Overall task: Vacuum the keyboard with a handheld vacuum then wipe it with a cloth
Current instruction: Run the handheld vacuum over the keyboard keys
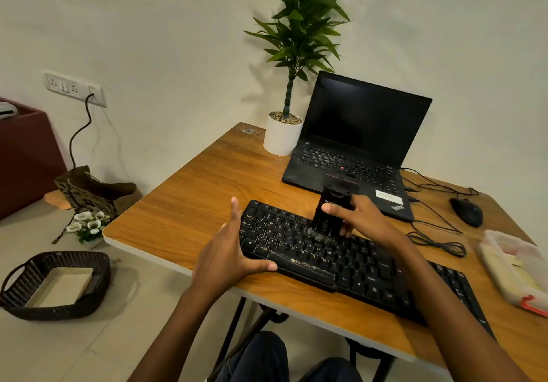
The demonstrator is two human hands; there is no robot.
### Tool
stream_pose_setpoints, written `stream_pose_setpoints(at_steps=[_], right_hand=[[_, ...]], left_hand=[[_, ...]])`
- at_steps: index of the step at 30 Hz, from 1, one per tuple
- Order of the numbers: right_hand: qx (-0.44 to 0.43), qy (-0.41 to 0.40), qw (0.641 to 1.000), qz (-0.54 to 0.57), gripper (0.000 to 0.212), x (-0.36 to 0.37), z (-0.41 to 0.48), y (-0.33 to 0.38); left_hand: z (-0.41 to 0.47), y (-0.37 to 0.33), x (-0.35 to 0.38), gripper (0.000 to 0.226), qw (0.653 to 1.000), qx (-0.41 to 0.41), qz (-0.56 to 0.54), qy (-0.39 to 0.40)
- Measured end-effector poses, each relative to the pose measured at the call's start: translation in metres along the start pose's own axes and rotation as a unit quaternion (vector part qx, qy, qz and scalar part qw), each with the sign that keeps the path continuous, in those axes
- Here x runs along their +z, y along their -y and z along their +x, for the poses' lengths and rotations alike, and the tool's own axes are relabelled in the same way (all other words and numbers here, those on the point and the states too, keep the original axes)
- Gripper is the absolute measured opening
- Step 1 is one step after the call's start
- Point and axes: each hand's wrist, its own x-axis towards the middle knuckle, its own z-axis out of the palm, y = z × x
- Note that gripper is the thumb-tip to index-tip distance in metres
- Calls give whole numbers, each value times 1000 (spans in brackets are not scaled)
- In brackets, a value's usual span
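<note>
A black keyboard [370, 275] lies slantwise across the front of the wooden table [192, 203]. My right hand [360, 221] grips a small black handheld vacuum [333, 208], held upright with its brush end down on the keys near the keyboard's upper middle rows. My left hand [228, 251] braces the keyboard's left end, fingers straight along the side edge and thumb pressed against the front edge. No cloth shows clearly; a clear plastic packet [516, 269] with pale contents lies at the table's right edge.
An open black laptop [355, 144] and a potted plant [283, 135] stand at the back of the table. A black mouse [467, 212] with looped cables [439, 242] lies to the right. On the floor left are a woven basket [56, 283], a bag and flowers.
</note>
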Motion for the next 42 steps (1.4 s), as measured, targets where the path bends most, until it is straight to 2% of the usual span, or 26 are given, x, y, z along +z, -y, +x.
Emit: stream_pose_setpoints(at_steps=[3, 5, 7, 9, 10, 11, 13, 17, 19, 21, 23, 28, 31, 35, 39, 42], right_hand=[[11, -13, 1000, -19, 40, -8, -2, -2], [7, -16, 996, -92, 34, -12, -1, 2], [-25, -104, 984, -140, 29, -13, 2, 7], [-57, -187, 980, -33, 22, -6, 5, 16], [-58, -191, 979, 42, 19, -1, 7, 22], [-49, -176, 978, 100, 17, 6, 9, 28], [-41, -121, 983, 135, 14, 20, 15, 37], [-81, -31, 994, 69, 14, 59, 35, 49], [-86, -11, 995, 55, 20, 75, 45, 53], [-75, 35, 996, 40, 33, 81, 53, 57], [-76, 80, 994, 6, 36, 79, 59, 61], [-133, 67, 988, -29, 14, 85, 59, 66], [-129, 87, 987, -23, 13, 84, 57, 68], [-138, 50, 989, -35, 16, 81, 61, 65], [-116, 90, 989, 7, 18, 77, 60, 61], [-139, 55, 988, -25, 15, 79, 62, 61]], left_hand=[[0, 1, 0, 138, 1000, 1, -4, 1], [1, 1, 1, 138, 1000, 0, -1, -1], [1, 1, 0, 138, 1000, -1, 2, 2], [1, 2, 1, 138, 1000, 1, -2, 4], [2, 2, 1, 137, 1000, 3, -3, 4], [2, 2, 1, 137, 1000, 4, -3, 2], [2, 3, 1, 138, 1000, 3, -1, 3], [3, 4, 2, 138, 1000, 2, -5, 7], [3, 4, 2, 138, 1000, 0, -2, 8], [3, 3, 1, 138, 1000, -1, -1, 8], [4, 3, 2, 139, 1000, -4, -5, 9], [4, 3, 2, 139, 1000, -4, 0, 7], [3, 2, 1, 139, 1000, 0, -2, 4], [2, 3, 0, 138, 1000, 7, -9, -1], [3, 4, 1, 138, 1000, 12, -20, 0], [3, 5, 0, 139, 1000, 16, -26, 1]])
